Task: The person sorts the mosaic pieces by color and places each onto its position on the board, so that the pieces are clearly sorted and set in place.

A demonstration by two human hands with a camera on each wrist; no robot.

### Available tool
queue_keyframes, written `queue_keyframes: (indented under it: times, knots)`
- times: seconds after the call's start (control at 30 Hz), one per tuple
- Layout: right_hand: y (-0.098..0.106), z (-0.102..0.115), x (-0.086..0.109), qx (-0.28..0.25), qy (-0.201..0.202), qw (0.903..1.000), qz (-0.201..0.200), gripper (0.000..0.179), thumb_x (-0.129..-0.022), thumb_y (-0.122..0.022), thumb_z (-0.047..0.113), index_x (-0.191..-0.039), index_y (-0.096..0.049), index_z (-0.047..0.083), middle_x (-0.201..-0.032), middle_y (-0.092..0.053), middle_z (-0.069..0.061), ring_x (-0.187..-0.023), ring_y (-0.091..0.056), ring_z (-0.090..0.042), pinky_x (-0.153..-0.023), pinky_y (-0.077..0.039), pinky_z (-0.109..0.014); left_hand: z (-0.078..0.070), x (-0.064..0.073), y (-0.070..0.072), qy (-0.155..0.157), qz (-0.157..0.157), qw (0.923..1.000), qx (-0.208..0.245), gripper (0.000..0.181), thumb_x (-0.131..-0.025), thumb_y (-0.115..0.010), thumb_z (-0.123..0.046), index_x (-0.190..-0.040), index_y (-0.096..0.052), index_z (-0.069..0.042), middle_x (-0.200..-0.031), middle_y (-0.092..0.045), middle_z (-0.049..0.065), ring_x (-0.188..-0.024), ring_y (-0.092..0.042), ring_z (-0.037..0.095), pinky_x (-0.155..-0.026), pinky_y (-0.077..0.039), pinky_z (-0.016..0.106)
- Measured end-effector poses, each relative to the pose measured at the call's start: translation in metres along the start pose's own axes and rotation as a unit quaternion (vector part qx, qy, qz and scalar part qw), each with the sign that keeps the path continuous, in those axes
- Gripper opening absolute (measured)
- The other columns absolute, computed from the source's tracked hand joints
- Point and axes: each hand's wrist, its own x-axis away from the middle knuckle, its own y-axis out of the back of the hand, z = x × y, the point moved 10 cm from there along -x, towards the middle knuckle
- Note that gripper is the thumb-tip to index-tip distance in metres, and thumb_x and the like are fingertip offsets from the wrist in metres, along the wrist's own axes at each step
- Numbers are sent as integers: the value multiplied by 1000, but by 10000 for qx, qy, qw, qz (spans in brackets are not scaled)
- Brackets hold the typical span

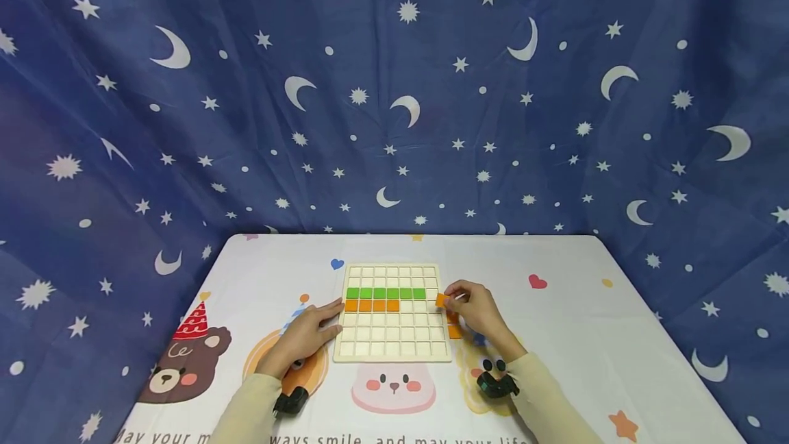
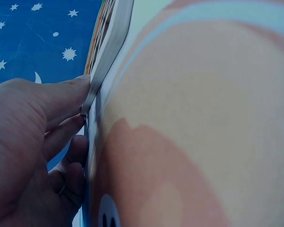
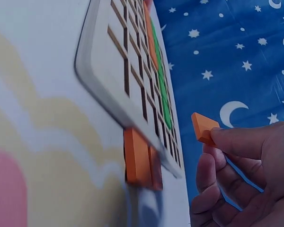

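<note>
A cream square grid board (image 1: 394, 360) lies flat on the table. One row holds several green tiles (image 1: 386, 293) and the row below holds several orange tiles (image 1: 372, 305) from its left end. At the board's left edge my left hand (image 1: 306, 336) rests with fingers extended, thumb and fingertips touching the rim. Between thumb and fingers, my right hand (image 1: 478, 308) pinches an orange tile (image 3: 204, 128), raised over the board's right edge. Loose orange tiles (image 3: 138, 158) lie against the board's right side, partly under that hand in the head view.
A white cloth with cartoon animals (image 1: 394, 389) and lettering covers the table. Behind it hangs a dark blue curtain (image 1: 394, 177) with moons and stars. Black wrist cameras (image 1: 496, 385) sit on both forearms.
</note>
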Motion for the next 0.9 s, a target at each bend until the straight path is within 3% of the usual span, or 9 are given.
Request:
queue_keyframes:
  times: [0.2, 0.43, 0.63, 0.9]
  knots:
    - [-14, 9, -1, -150, -24, 9996, 227, 11, -85, -74, 5, -92, -71, 13, -86, -69, -1, -71, -63, -15, -59, -49, -23, 2, 0, -5, 65, 10, 10000, -11, 51, -95, -66, -25, -143, -53, -15, -154, -44, -3, -130, -50, 33, -107, -42, 50]
    - [-31, 23, -4, -272, 150, 9992, 245, 10, -85, -74, 5, -91, -72, 12, -84, -70, -1, -68, -59, -12, -59, -48, -25, -2, 0, 0, 76, 11, 10000, 11, 51, -94, -67, -24, -142, -54, -13, -154, -45, 0, -137, -44, 40, -110, -38, 55]
    - [-48, 29, -3, -439, 119, 9981, 421, 9, -86, -74, 7, -92, -72, 14, -84, -69, 0, -69, -59, -14, -57, -48, -25, -3, 1, 1, -16, -58, 9999, -109, 50, -94, -67, -24, -141, -55, -13, -152, -47, 2, -132, -48, 39, -106, -41, 54]
    - [-61, 33, -7, -333, 339, 9982, 352, 8, -86, -73, 6, -92, -72, 11, -85, -69, -2, -69, -61, -11, -59, -51, -24, 0, -1, -1, 37, -49, 9998, -177, 50, -95, -66, -25, -142, -54, -14, -153, -45, -1, -121, -55, 30, -102, -45, 48]
